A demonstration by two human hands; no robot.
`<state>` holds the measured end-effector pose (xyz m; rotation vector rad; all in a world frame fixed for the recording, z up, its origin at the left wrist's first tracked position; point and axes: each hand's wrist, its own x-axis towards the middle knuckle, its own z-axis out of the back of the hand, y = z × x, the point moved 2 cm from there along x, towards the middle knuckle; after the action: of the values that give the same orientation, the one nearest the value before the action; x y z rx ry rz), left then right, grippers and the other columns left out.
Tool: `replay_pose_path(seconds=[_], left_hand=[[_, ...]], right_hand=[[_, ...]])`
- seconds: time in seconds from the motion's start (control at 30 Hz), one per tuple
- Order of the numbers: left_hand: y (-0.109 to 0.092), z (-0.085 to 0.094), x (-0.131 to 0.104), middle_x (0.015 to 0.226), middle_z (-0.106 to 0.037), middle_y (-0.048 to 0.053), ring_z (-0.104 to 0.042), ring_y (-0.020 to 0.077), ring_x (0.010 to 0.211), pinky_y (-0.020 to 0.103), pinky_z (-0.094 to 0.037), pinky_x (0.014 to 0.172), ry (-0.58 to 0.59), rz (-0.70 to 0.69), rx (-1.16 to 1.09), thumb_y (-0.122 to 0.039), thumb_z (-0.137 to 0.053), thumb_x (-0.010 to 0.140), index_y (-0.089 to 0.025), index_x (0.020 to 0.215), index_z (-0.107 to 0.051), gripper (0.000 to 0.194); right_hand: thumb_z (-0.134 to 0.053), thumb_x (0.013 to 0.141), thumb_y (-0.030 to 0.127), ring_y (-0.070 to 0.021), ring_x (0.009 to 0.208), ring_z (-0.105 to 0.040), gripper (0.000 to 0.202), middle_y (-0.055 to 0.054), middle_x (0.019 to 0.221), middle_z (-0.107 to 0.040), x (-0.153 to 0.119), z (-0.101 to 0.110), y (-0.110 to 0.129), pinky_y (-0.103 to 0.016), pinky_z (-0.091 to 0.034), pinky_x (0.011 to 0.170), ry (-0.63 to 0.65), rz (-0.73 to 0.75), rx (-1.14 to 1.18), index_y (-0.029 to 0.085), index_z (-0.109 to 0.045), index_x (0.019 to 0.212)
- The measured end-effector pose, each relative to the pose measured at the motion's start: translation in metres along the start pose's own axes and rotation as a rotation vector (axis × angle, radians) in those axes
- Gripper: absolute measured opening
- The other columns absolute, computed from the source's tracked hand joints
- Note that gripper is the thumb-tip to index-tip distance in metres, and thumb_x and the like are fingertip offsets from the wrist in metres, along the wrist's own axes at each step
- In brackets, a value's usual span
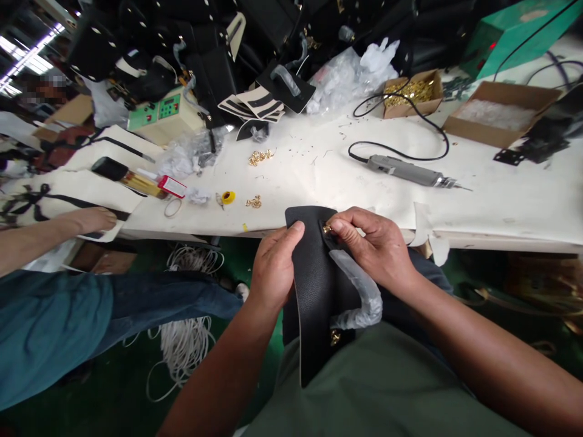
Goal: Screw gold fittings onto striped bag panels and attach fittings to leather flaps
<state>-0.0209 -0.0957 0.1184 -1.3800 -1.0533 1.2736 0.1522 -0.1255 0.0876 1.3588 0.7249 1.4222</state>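
A black leather panel [314, 297] with a plastic-wrapped handle [367, 297] is held over my lap, just off the table's front edge. My left hand [274, 264] grips the panel's left edge, thumb on top and fingers hidden beneath. At the handle's upper end, my right hand [376, 243] pinches a small gold metal fitting [327, 229] between thumb and forefinger. Another gold fitting [335, 337] sits at the handle's lower end. Whether the pinched fitting is fastened to the panel I cannot tell.
On the white table [300, 176] lie a grey electric screwdriver [405, 170], small piles of gold fittings [260, 158] and a yellow tape roll [228, 197]. Cardboard boxes [501, 115] stand at the back right. A co-worker's arm [50, 237] rests at the left.
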Motion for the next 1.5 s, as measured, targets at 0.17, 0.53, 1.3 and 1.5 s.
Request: replay_pose_path(seconds=[0.17, 0.53, 1.3, 1.5], left_hand=[[0.0003, -0.0009, 0.0003, 0.09, -0.08, 0.005, -0.074, 0.0254, 0.094, 0.032, -0.058, 0.078, 0.055, 0.032, -0.027, -0.041, -0.075, 0.087, -0.018, 0.087, -0.08, 0.024], [0.0065, -0.0014, -0.0009, 0.091, -0.079, 0.005, -0.074, 0.0227, 0.084, 0.031, -0.057, 0.073, 0.076, 0.082, -0.107, -0.042, -0.077, 0.086, -0.017, 0.09, -0.08, 0.026], [0.0071, 0.0017, -0.0061, 0.062, -0.066, 0.001, -0.062, 0.0173, 0.061, 0.028, -0.046, 0.056, 0.027, -0.037, 0.128, -0.056, -0.078, 0.081, -0.017, 0.078, -0.074, 0.039], [0.0036, -0.0009, -0.0056, 0.071, -0.072, 0.003, -0.065, 0.0184, 0.067, 0.028, -0.05, 0.062, 0.072, -0.044, 0.103, -0.052, -0.077, 0.084, -0.016, 0.086, -0.078, 0.036]], right_hand=[[-0.061, 0.104, 0.04, -0.0158, 0.074, -0.066, 0.027, -0.002, 0.082, -0.072, 0.0001, 0.0, -0.0013, -0.029, -0.053, 0.075, 0.011, -0.053, 0.048, 0.02, -0.073, 0.09], [-0.063, 0.102, 0.043, -0.0159, 0.073, -0.066, 0.029, -0.001, 0.08, -0.072, -0.0043, -0.0032, -0.0085, -0.028, -0.053, 0.071, 0.009, -0.138, 0.149, 0.019, -0.075, 0.089], [-0.069, 0.099, 0.027, -0.0175, 0.085, -0.07, 0.007, -0.003, 0.092, -0.075, -0.0041, 0.0014, -0.0012, -0.031, -0.055, 0.079, -0.009, 0.165, -0.056, 0.023, -0.074, 0.099], [-0.071, 0.097, 0.032, -0.0169, 0.082, -0.069, 0.012, -0.002, 0.089, -0.074, -0.0033, 0.0031, -0.001, -0.029, -0.056, 0.076, -0.024, 0.0, 0.08, 0.023, -0.077, 0.094]])
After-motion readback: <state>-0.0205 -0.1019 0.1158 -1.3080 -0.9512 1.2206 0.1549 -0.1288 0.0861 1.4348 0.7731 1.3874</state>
